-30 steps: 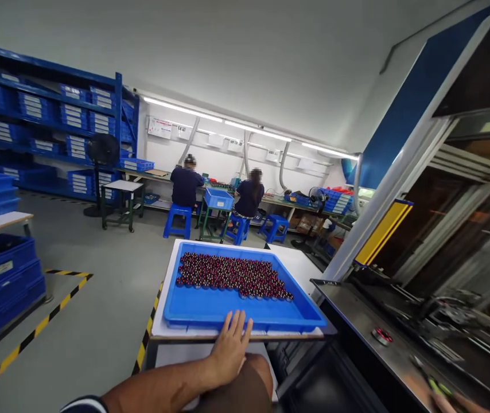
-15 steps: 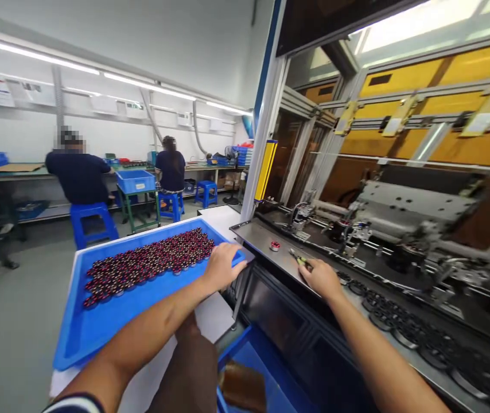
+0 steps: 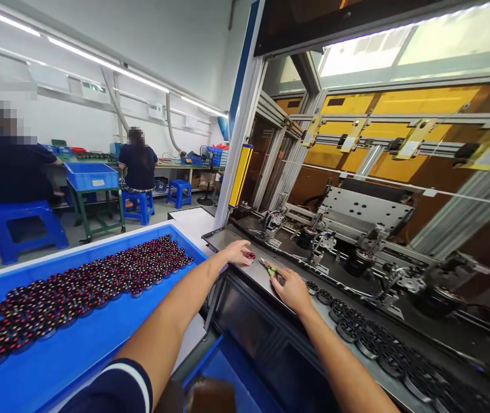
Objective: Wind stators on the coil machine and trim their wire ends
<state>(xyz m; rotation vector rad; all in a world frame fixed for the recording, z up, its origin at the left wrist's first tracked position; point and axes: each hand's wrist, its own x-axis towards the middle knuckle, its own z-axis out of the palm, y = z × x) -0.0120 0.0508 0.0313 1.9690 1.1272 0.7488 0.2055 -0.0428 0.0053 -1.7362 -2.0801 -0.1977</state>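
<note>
My left hand (image 3: 237, 252) is over the metal ledge (image 3: 266, 281), thumb and fingers apart around a small round motor stator with red windings (image 3: 250, 256). That stator lies on the ledge; whether the fingertips press on it is hard to tell. My right hand (image 3: 290, 288) is closed around the green handles of small cutters (image 3: 269, 268), whose jaws point toward the stator. To the left, a large blue tray (image 3: 111, 338) holds many similar dark round stators (image 3: 94, 281) with red and pale spots, packed side by side.
Black rings (image 3: 348, 330) lie in rows along the ledge at right. Behind them stands a machine with metal fixtures (image 3: 363, 258) and a frame post (image 3: 238, 115). Below is a blue bin (image 3: 228, 373). Two people sit at a far bench, near a blue crate (image 3: 90, 176).
My left hand has left the blue tray's edge and reached over to the stator on the ledge. My right hand keeps the cutters beside it. The view has turned right.
</note>
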